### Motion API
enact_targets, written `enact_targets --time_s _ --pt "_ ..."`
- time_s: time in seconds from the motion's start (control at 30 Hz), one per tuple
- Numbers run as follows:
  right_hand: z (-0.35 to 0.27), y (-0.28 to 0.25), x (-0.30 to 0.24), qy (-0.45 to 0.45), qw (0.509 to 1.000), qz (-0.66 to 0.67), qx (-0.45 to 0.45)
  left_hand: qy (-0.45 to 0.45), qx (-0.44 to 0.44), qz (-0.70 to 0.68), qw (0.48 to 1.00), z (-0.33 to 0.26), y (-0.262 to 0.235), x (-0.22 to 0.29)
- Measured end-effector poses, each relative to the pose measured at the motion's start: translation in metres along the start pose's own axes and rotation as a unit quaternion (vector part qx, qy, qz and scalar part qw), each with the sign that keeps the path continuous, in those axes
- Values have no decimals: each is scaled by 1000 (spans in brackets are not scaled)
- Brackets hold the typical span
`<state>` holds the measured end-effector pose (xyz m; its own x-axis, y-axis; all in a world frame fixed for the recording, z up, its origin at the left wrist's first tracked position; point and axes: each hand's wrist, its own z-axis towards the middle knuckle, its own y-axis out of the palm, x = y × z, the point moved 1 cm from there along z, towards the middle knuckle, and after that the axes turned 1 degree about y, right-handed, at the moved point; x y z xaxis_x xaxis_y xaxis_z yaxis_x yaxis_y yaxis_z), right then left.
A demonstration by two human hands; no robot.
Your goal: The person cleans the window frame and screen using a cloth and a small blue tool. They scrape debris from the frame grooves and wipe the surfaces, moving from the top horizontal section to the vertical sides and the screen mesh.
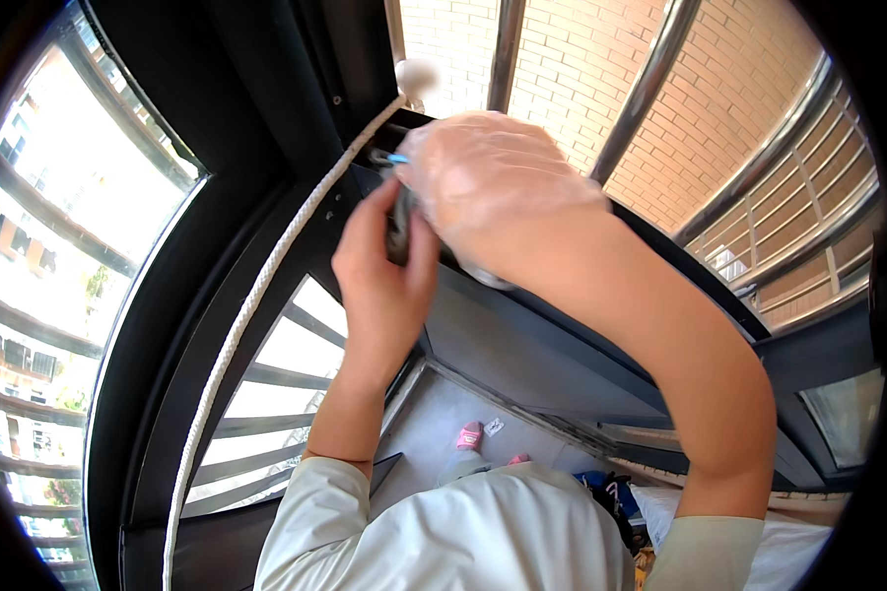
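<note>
Dark grey cloth [400, 225] pressed against the black window frame [522, 325], up near the white cord [251, 305]. Pinched shut in the bare left hand [384, 271]; gloved right hand [493, 192] closed over it too. Best wiped with firm, even pressure along the ledge, clear of the cord.

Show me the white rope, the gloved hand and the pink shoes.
rope [238, 330], head view, mid-length of the cord along the dark frame
gloved right hand [493, 182], head view, back of the hand
pink shoes [470, 435], head view, the left shoe's top
</note>
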<state>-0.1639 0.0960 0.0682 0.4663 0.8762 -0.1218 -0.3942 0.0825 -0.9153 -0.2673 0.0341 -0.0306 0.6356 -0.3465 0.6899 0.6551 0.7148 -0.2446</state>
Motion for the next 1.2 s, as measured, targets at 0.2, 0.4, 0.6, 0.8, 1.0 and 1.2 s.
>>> enact_targets --time_s 0.2,0.4,0.6,0.8,1.0,1.2 --pt "-84 -46 5 88 995 -41 -9 116 -95 17 988 -38 21 59" --pt "-147 -89 0 226 968 -94 -56 209 -173 -67 960 -62 58 105" --pt "-170 -110 -11 292 942 -114 -120 197 -239 -158 938 -73 70 118" --pt "-167 -88 -9 253 960 -74 -94 154 -216 -160 951 -59 38 79" --pt "-98 -53 -9 117 989 -41 -76 77 -107 -119 984 -34 11 50" --pt "-61 -26 3 -2 999 31 24 -33 -47 -110 992 -22 7 31"
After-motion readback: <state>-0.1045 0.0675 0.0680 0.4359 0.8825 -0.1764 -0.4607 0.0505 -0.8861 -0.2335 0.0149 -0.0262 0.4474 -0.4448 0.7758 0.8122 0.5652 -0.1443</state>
